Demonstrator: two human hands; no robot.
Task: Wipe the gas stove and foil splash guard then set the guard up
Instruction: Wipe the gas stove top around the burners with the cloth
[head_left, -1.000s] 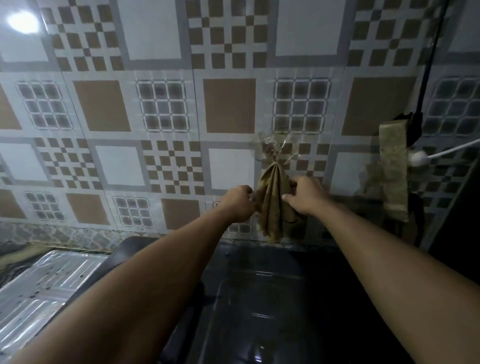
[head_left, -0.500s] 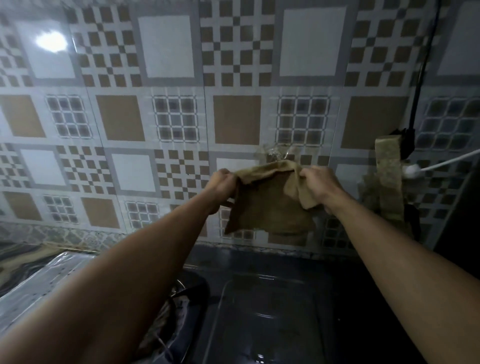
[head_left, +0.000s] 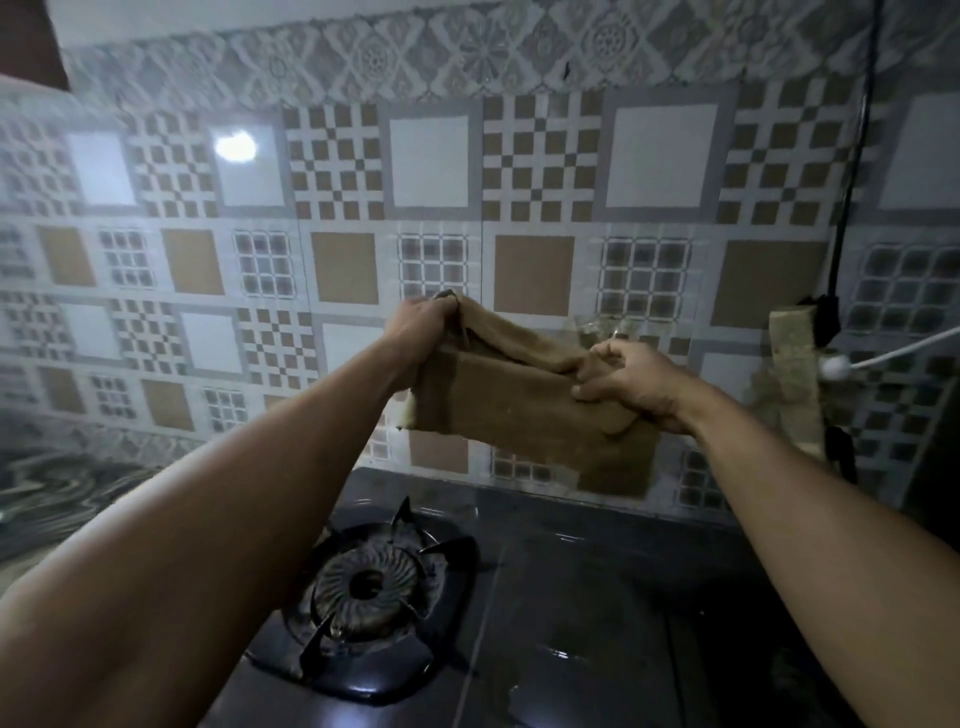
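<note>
Wall: glossy patterned tiles (head_left: 431, 161) in brown, grey and white squares, with a bright lamp reflection at upper left.
Bench: a marbled grey bench (head_left: 57, 499) shows at the left edge, partly blurred.
Stove: a black glass-topped gas stove (head_left: 571, 597) sits against the wall's foot; its round ribbed burner (head_left: 366, 584) with black pan supports lies toward the stove's left side.
Cloth: a brown rectangular wiping cloth (head_left: 519, 410) is held up in the air above the stove's rear edge, in front of the tiles, spread between both hands, its lower right corner hanging down.
Left hand: the left hand (head_left: 421, 325) is raised on an outstretched forearm, fingers curled tight round the cloth's upper left corner.
Right hand: the right hand (head_left: 626, 384) sits lower, knuckles up, thumb and fingers pinching the cloth's folded top edge at its right end.
Right wall corner: a black cable (head_left: 852, 171) runs down to a dark fitting; a tan rag (head_left: 792, 379) hangs beside it, and a white cord (head_left: 883, 356) crosses there.
</note>
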